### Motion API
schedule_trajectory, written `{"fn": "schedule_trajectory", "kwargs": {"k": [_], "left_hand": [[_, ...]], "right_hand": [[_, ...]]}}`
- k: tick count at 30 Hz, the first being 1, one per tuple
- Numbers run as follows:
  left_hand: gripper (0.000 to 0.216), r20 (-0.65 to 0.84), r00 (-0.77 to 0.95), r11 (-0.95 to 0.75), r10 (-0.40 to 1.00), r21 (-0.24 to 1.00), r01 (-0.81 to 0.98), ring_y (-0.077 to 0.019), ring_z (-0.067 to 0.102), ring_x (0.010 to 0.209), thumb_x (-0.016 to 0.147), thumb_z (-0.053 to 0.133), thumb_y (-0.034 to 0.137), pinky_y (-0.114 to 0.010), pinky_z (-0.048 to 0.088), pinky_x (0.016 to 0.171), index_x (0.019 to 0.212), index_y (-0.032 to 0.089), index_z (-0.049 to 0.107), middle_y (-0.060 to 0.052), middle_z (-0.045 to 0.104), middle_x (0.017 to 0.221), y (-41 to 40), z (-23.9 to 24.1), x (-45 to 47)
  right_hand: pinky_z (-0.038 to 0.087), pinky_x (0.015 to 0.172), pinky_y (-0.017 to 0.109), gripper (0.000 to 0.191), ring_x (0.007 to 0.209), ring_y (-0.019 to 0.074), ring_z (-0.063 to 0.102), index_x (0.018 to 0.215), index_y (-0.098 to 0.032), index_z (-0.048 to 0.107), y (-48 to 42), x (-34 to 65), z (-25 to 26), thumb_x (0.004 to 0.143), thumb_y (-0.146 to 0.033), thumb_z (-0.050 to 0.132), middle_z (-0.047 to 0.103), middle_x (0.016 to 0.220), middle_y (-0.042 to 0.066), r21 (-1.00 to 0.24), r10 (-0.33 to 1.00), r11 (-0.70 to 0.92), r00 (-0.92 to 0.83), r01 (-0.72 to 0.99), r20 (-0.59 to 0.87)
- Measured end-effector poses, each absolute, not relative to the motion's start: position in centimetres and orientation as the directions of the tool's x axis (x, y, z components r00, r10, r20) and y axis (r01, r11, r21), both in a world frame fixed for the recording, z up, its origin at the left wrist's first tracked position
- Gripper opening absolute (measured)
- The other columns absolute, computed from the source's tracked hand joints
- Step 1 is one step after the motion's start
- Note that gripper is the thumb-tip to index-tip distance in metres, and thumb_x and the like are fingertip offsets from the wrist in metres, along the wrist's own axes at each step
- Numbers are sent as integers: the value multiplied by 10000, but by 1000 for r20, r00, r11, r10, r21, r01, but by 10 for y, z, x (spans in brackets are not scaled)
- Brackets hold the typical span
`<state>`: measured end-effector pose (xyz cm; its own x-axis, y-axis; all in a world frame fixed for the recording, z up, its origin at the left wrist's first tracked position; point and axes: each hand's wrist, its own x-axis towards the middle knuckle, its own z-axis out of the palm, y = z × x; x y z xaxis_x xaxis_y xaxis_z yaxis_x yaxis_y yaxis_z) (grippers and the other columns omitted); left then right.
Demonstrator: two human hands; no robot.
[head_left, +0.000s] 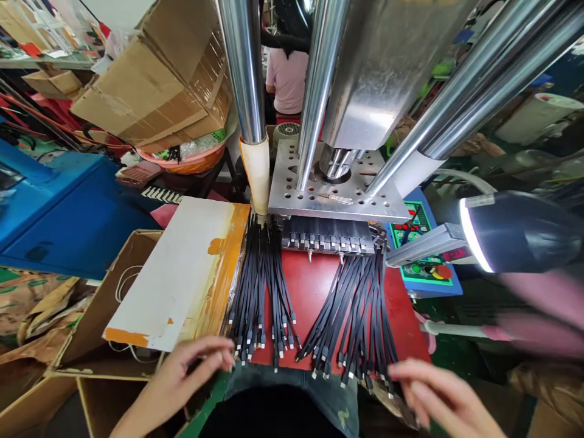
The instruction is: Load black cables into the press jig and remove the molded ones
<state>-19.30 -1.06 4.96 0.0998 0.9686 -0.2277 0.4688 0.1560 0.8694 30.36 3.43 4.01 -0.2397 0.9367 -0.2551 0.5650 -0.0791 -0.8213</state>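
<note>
Two bunches of flat black cables with metal-tipped connectors lie on a red board [314, 286]. My left hand [194, 365] is beside the tips of the left bunch [262, 286], its thumb and fingers slightly apart, with nothing visible between them. At the lower end of the right bunch [353, 310] is my right hand [440, 389], forefinger extended by the connector tips and thumb apart. Whether that fingertip touches a cable I cannot tell. Behind the bunches, a row of connectors sits in the metal mould [328, 237] beneath the press plate [337, 210].
Steel columns [250, 73] rise around the press. A white board [168, 274] with orange edges lies over an open carton [100, 328] on the left. To the right are a lamp [515, 231] and a control panel [424, 243]. Another person [287, 79] sits beyond.
</note>
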Motion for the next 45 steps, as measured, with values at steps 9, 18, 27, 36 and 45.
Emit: {"fn": "schedule_trajectory", "kwargs": {"k": [9,18,27,36,45], "left_hand": [[291,470,-247,-47,847,530,846,-309,752,1321,1108,562,379,-541,638,1147,1263,233,761,-113,800,1339,29,-18,-185],[276,423,-267,-2,866,537,844,-293,781,1244,1091,577,387,-519,653,1127,1119,238,808,-101,805,1332,29,-13,-180],[322,458,-266,4,848,496,868,-283,793,1222,1101,542,384,-467,680,1069,1048,232,821,-92,828,1293,30,-15,-176],[313,503,-244,-18,829,459,888,-293,810,1190,1091,536,347,-480,697,1035,998,247,817,-86,844,1243,30,-15,-176],[333,542,-263,-67,798,513,856,-363,838,1112,1038,535,440,-599,718,979,964,302,829,-90,864,1182,38,-22,-184]], "right_hand": [[489,1275,551,587,1546,343,553,1638,-140,558,222,232,37,1156,-465,480,625,1606,215,-264,739,607,-410,749,535],[288,1336,712,828,1662,459,347,1740,12,279,216,198,20,1157,-571,353,406,1735,336,-89,813,470,-392,878,431],[321,1323,671,847,1622,471,416,1725,47,289,209,120,21,1151,-569,386,422,1706,371,-74,759,553,-465,830,457],[365,1314,618,805,1583,449,483,1648,35,455,209,88,11,1145,-593,421,502,1671,341,-53,689,596,-477,801,546],[390,1321,603,682,1618,397,454,1674,-33,475,214,80,10,1145,-464,496,487,1705,278,-101,698,622,-492,776,521]]}}
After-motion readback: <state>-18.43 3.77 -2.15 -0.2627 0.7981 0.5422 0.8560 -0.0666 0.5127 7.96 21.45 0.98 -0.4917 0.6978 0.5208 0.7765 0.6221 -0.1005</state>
